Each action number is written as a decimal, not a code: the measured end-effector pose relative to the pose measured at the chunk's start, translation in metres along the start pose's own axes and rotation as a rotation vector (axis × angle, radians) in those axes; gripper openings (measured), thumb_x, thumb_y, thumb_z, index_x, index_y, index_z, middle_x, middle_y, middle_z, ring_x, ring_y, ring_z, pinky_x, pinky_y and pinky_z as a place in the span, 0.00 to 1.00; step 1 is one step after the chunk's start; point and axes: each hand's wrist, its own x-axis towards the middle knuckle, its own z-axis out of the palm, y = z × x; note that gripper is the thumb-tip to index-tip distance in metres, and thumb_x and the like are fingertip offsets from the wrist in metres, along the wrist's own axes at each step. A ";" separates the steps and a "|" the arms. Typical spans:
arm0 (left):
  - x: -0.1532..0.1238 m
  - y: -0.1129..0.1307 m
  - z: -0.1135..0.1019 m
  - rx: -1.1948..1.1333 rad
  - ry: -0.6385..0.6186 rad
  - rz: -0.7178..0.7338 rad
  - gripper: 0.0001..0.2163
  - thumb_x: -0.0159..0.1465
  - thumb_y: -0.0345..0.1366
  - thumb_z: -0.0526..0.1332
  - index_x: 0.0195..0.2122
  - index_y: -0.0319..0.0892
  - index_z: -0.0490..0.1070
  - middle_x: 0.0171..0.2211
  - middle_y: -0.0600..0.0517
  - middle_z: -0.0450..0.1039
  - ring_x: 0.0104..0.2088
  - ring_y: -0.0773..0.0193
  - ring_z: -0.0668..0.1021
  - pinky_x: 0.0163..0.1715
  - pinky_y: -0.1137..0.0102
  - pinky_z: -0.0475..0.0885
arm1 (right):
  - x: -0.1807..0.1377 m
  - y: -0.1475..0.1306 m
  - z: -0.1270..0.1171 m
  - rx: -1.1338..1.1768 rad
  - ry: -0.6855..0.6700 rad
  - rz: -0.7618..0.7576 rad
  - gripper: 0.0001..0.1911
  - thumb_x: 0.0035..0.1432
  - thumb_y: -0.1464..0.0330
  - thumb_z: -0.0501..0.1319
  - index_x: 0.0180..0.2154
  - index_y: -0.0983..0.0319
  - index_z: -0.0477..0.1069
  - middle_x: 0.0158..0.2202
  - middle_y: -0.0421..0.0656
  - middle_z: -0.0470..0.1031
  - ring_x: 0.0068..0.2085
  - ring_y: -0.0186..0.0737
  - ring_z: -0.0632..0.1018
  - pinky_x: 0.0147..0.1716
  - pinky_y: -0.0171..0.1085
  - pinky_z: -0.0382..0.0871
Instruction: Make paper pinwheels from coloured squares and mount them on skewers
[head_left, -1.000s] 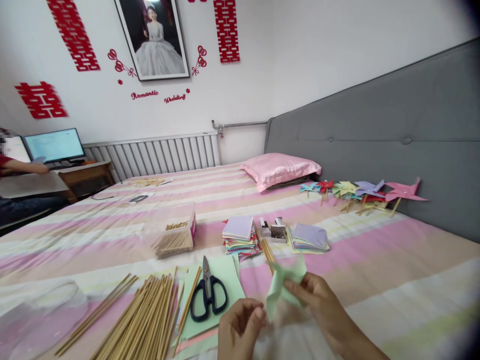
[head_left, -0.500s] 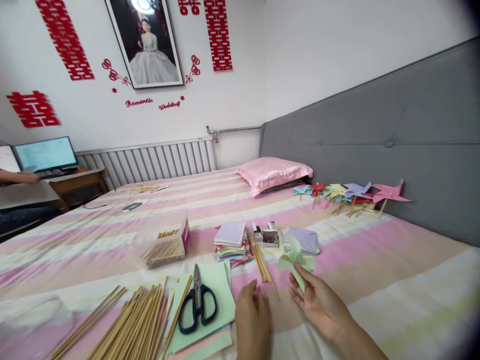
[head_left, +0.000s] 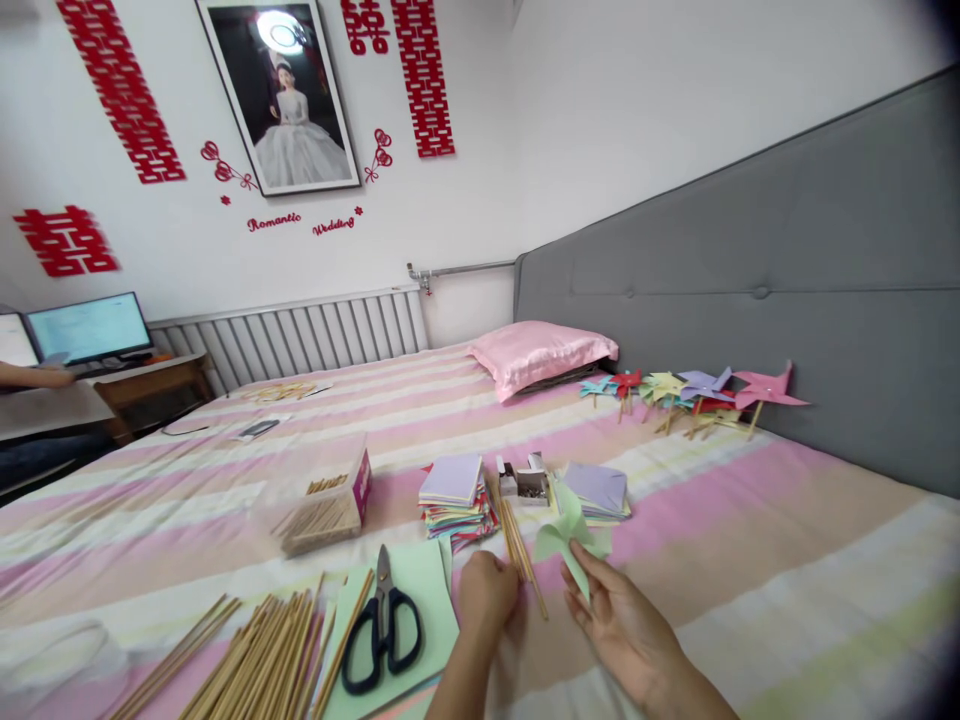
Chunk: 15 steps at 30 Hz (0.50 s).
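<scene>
In my right hand [head_left: 626,630] is a light green paper pinwheel [head_left: 562,538], pinched between thumb and fingers with its curled blades facing away from me. My left hand [head_left: 487,592] is curled low over the bedspread, its fingertips at a small row of thin wooden sticks [head_left: 516,545]. Whether it grips a stick is hidden behind the fingers. Just beyond lie a stack of coloured paper squares [head_left: 452,490], a small open box of metal pins [head_left: 533,487] and a second paper stack [head_left: 595,488] with a lilac top.
Dark-handled scissors [head_left: 382,630] rest on green paper sheets [head_left: 433,600], beside many long sticks [head_left: 259,660]. A clear box of short sticks [head_left: 322,515] stands farther left. Finished pinwheels [head_left: 705,388] lie by the grey headboard [head_left: 712,240], near a pink pillow [head_left: 544,352]. Someone's arm [head_left: 34,376] shows far left.
My left hand has moved forward to the thin sticks, fingers now at them. My right hand still holds the green pinwheel. The whole view has shifted slightly.
</scene>
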 end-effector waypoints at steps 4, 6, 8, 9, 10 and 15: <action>-0.004 -0.011 0.000 -0.135 -0.057 0.024 0.13 0.62 0.41 0.54 0.28 0.37 0.69 0.21 0.57 0.70 0.19 0.72 0.72 0.23 0.72 0.69 | 0.000 -0.001 -0.001 0.017 -0.014 0.011 0.12 0.37 0.75 0.70 0.27 0.60 0.72 0.21 0.31 0.76 0.25 0.30 0.77 0.19 0.26 0.69; -0.013 -0.014 -0.003 -0.222 -0.032 0.067 0.13 0.62 0.40 0.53 0.25 0.38 0.67 0.17 0.59 0.66 0.17 0.72 0.70 0.20 0.73 0.67 | 0.001 -0.001 -0.002 0.029 -0.026 0.019 0.12 0.36 0.76 0.70 0.26 0.59 0.71 0.21 0.30 0.76 0.25 0.29 0.77 0.20 0.26 0.68; -0.027 -0.018 -0.007 -0.314 -0.019 0.119 0.11 0.61 0.37 0.52 0.22 0.40 0.63 0.13 0.60 0.62 0.16 0.70 0.69 0.18 0.74 0.63 | 0.001 -0.002 -0.003 0.046 -0.044 0.032 0.12 0.36 0.76 0.70 0.25 0.59 0.71 0.20 0.29 0.76 0.25 0.29 0.77 0.20 0.27 0.68; -0.035 -0.021 -0.009 -0.360 -0.017 0.150 0.10 0.60 0.36 0.52 0.22 0.41 0.61 0.13 0.60 0.62 0.15 0.70 0.68 0.17 0.75 0.62 | 0.001 -0.003 -0.003 0.056 -0.055 0.039 0.12 0.36 0.76 0.70 0.24 0.59 0.71 0.20 0.30 0.76 0.25 0.29 0.77 0.20 0.27 0.68; -0.044 -0.024 -0.011 -0.399 -0.028 0.182 0.09 0.59 0.36 0.51 0.22 0.42 0.60 0.13 0.60 0.62 0.15 0.70 0.67 0.17 0.75 0.60 | 0.001 -0.003 -0.003 0.067 -0.066 0.044 0.11 0.37 0.76 0.70 0.23 0.59 0.71 0.20 0.30 0.76 0.25 0.29 0.77 0.21 0.27 0.69; -0.084 -0.047 -0.004 -0.521 -0.087 0.270 0.09 0.51 0.41 0.55 0.21 0.44 0.57 0.13 0.61 0.57 0.14 0.71 0.61 0.15 0.75 0.52 | -0.004 -0.002 0.000 0.143 -0.325 0.102 0.14 0.41 0.74 0.69 0.13 0.62 0.68 0.19 0.37 0.76 0.27 0.31 0.77 0.30 0.31 0.71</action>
